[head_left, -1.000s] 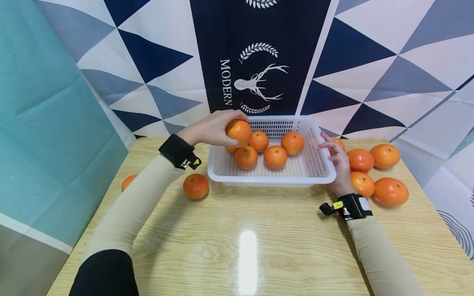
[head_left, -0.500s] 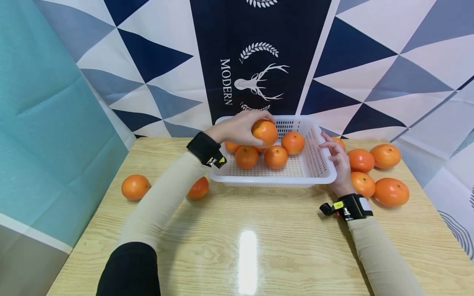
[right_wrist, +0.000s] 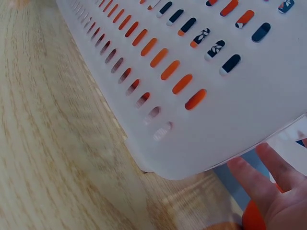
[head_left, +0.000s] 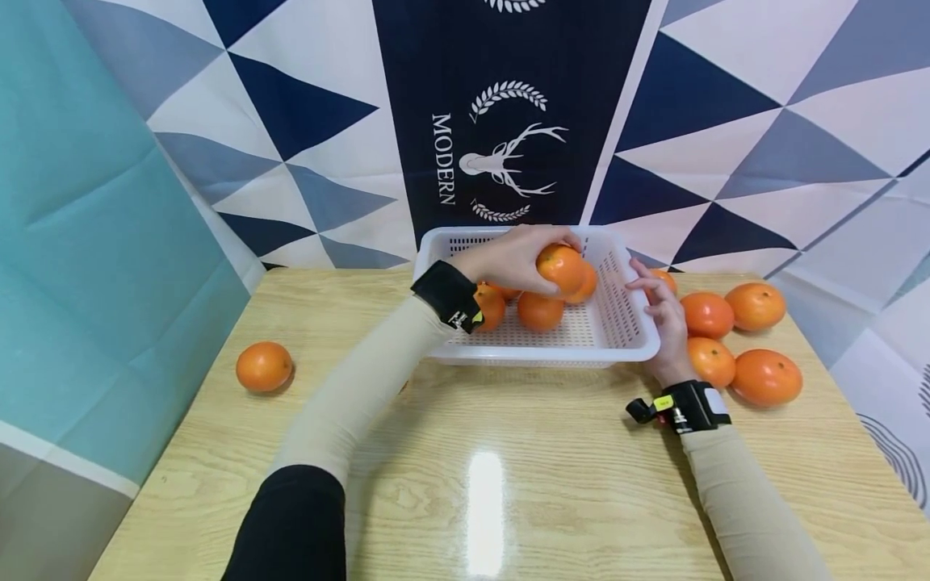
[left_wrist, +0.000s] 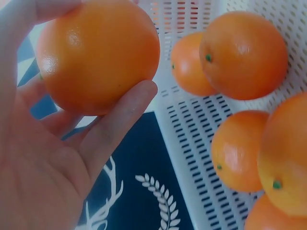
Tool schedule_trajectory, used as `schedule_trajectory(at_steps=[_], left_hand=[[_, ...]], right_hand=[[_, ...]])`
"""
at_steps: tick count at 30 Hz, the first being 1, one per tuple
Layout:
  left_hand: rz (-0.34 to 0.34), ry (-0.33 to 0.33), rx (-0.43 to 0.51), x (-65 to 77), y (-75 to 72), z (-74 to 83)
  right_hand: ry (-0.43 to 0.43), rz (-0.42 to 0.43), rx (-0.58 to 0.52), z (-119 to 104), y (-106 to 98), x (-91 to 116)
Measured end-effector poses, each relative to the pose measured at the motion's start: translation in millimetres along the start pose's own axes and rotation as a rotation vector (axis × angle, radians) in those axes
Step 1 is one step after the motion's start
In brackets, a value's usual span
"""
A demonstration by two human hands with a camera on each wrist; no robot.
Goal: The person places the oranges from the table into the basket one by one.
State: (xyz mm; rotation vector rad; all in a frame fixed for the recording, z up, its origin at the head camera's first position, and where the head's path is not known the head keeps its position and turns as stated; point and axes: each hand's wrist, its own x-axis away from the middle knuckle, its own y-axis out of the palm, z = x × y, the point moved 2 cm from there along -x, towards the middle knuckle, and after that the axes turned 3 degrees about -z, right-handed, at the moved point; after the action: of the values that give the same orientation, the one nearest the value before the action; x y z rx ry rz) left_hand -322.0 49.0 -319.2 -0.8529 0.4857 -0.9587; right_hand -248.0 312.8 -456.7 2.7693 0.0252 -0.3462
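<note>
My left hand (head_left: 517, 257) grips an orange (head_left: 558, 267) over the right half of a white slotted plastic basket (head_left: 538, 353). In the left wrist view, thumb and fingers wrap around this orange (left_wrist: 100, 57), and other oranges (left_wrist: 244, 55) sit in the basket beyond. Below the hand, the head view shows one loose orange (head_left: 540, 311) in the basket and another (head_left: 583, 284) partly covered by the held one. My right hand (head_left: 667, 323) touches the basket's right end; its fingertips (right_wrist: 238, 165) lie extended along the outer edge.
Several oranges (head_left: 768, 378) cluster on the wooden table (head_left: 581, 468) right of the right hand. A single orange (head_left: 264, 367) lies at the table's left side. Patterned cloth (head_left: 508, 161) hangs close behind the basket. The left forearm hides part of the basket's front left corner.
The left hand has carried the orange rightward across the basket and lower. Its forearm has uncovered the orange at far left and now hides the nearer one. The right hand has stayed put.
</note>
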Motion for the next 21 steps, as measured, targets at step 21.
schedule_trajectory(at_steps=[21], left_hand=[[-0.191,0.014,0.036,-38.9,42.9,12.1]], right_hand=[[-0.016,-0.009,0.056,2.2,-3.7,-0.9]])
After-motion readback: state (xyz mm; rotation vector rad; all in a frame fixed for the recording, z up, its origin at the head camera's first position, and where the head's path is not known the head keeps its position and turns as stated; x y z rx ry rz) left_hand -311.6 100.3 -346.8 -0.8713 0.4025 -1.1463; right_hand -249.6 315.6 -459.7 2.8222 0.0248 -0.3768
